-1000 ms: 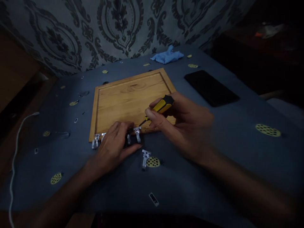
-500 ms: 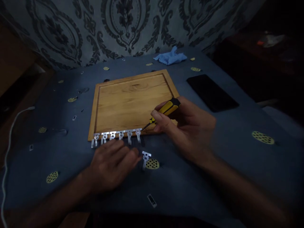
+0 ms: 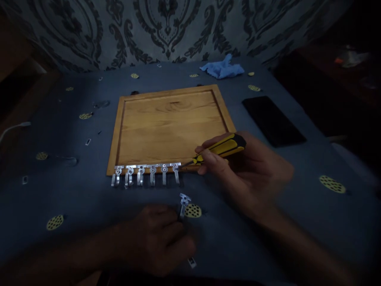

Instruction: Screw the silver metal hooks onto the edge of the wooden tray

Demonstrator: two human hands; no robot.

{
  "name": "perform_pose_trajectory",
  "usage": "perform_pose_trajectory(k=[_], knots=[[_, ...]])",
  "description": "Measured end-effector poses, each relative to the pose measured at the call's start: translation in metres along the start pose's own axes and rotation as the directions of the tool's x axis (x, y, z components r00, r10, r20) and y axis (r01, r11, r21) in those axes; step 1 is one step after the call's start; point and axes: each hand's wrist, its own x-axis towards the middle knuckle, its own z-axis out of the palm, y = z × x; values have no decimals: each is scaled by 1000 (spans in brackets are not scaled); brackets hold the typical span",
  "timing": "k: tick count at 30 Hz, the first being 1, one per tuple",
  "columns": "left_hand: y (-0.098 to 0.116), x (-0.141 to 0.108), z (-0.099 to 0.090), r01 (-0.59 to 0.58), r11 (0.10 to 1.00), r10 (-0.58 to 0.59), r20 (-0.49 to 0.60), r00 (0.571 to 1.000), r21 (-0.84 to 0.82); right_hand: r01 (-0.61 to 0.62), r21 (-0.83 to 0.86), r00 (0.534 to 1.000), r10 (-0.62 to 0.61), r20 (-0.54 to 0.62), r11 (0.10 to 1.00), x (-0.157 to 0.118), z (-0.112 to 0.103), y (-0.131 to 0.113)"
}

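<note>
My right hand [image 3: 247,174] grips a yellow and black screwdriver [image 3: 222,149], its tip beside the rightmost of several silver metal hooks [image 3: 152,171]. These hooks sit in a row along the near edge of a wooden board [image 3: 169,127] with a raised frame. One loose hook [image 3: 184,201] lies on the cloth in front of the board. My left hand [image 3: 162,240] is just left of and below it, fingers curled in; whether anything is inside them is hidden.
A black phone [image 3: 273,121] lies right of the board. Behind it is a crumpled blue cloth [image 3: 222,68]. A white cable [image 3: 18,126] is at the left. The blue tablecloth [image 3: 95,190] has a yellow pineapple print; a patterned curtain or wall covering [image 3: 166,31] rises behind.
My left hand has moved away from the row of hooks, toward me and to the right, near the loose hook. The screwdriver's handle is now lower and tilted flatter. The view has shifted slightly.
</note>
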Motion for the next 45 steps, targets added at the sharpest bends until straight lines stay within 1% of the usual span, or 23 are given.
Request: perform_pose_trajectory(k=[5, 9, 14, 16, 18, 20, 22, 24, 28, 33, 40, 45], knots=[[-4, -1, 3, 36, 998, -35, 15, 999, -53, -22, -39, 1000, 22, 1, 999, -1, -1, 1], [-5, 0, 2, 7, 994, -2, 49, 999, -109, -30, -53, 1000, 30, 4, 998, -2, -1, 3], [-5, 1, 3, 10, 995, -4, 63, 998, -100, -20, -60, 999, 22, 31, 998, -2, -2, 3], [-5, 1, 5, 11, 995, -6, 52, 999, -101, -24, -47, 998, 27, 51, 999, -3, -2, 2], [-5, 0, 6, 8, 994, -7, 14, 1000, -108, -30, -58, 998, 33, 51, 998, -3, -2, 2], [-5, -1, 7, 7, 993, -9, -22, 1000, -115, -34, -82, 999, 37, 39, 996, -4, -2, 1], [-5, -2, 6, 9, 992, -11, -19, 1000, -127, -47, -95, 999, 49, 20, 994, -5, -2, 0], [-5, -2, 6, 20, 989, -20, -2, 1000, -149, -49, -67, 999, 50, 10, 997, -6, -2, 0], [-5, -2, 7, 45, 982, -45, 4, 999, -185, -1, 36, 1000, 0, 12, 999, -8, -1, 1], [-5, -2, 7, 45, 982, -39, 36, 999, -184, -41, 34, 999, 41, 4, 999, -12, -3, 4], [-5, -1, 5, 69, 980, -64, 35, 997, -184, -49, -30, 996, 51, 67, 998, -14, -7, 5], [-6, -1, 6, 51, 984, -50, 6, 999, -171, 12, -57, 986, -2, 168, 998, -10, -11, 1]])
